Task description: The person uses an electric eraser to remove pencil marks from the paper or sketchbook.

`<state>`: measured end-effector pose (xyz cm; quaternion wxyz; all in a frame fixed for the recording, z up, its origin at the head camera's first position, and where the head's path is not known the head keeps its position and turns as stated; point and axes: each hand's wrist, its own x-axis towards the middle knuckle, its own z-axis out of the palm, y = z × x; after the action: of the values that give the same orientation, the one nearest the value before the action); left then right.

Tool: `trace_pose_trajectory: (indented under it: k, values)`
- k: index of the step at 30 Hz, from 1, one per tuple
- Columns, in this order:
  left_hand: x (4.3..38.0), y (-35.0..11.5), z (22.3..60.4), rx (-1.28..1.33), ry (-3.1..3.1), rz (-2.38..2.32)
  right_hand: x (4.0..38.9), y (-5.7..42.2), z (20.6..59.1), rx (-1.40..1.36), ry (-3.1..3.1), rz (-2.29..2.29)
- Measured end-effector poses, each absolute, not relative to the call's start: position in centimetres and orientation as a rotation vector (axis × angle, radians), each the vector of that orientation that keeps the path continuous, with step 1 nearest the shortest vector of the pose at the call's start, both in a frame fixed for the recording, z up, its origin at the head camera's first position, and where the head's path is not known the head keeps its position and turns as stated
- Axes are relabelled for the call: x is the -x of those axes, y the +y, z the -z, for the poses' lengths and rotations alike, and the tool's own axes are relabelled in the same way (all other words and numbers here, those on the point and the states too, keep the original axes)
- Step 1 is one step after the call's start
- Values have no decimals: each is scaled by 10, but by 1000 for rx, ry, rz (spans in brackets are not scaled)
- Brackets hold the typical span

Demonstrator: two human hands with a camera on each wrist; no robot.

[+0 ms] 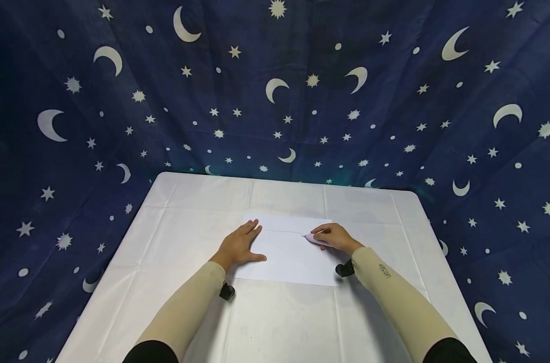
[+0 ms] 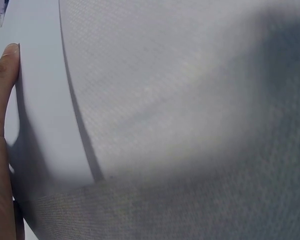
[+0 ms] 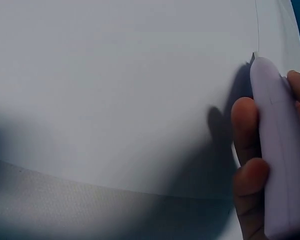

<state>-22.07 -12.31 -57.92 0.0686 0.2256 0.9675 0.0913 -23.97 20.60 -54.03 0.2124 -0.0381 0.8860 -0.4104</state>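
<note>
A white sheet of paper (image 1: 286,264) lies on the white-covered table. My left hand (image 1: 240,246) rests on its left side, fingers straight and thumb spread toward the right. In the left wrist view the thumb (image 2: 4,75) lies along the sheet. My right hand (image 1: 339,237) grips a pale lilac utility knife (image 3: 280,150), fingers curled round its body. Its short blade (image 3: 255,55) points left and touches the paper near the far edge. From the blade a thin straight line (image 1: 281,231) runs left across the sheet, toward the left fingertips.
The white tablecloth (image 1: 284,322) has fold creases and extends around the paper on all sides. Behind and beside the table hangs a dark blue cloth (image 1: 256,91) with moons and stars. Black wrist cameras (image 1: 345,268) sit below both wrists, close to the table.
</note>
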Motion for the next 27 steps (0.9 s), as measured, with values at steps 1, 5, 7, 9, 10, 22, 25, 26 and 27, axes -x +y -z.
trace_pose_trajectory:
  k: [1, 5, 7, 9, 10, 22, 25, 26, 27]
  values:
    - [221, -123, 580, -678, 2913, -275, 239, 205, 540, 97, 2468, 1124]
    - [219, -124, 579, -687, 2924, -300, 240, 201, 539, 58, 2480, 1103]
    - [219, -125, 579, -690, 2924, -314, 240, 201, 539, 48, 2480, 1116]
    - [218, -125, 578, -692, 2925, -328, 241, 201, 539, 41, 2483, 1124]
    - [218, -125, 578, -694, 2927, -325, 242, 201, 540, 38, 2488, 1124]
    - [218, -125, 578, -699, 2926, -301, 247, 202, 541, 44, 2503, 1137]
    - [218, -125, 579, -713, 2930, -302, 247, 201, 540, 54, 2494, 1162]
    - [218, -125, 579, -718, 2934, -304, 247, 201, 540, 51, 2490, 1169]
    - [218, -125, 580, -722, 2936, -304, 247, 201, 540, 50, 2491, 1173]
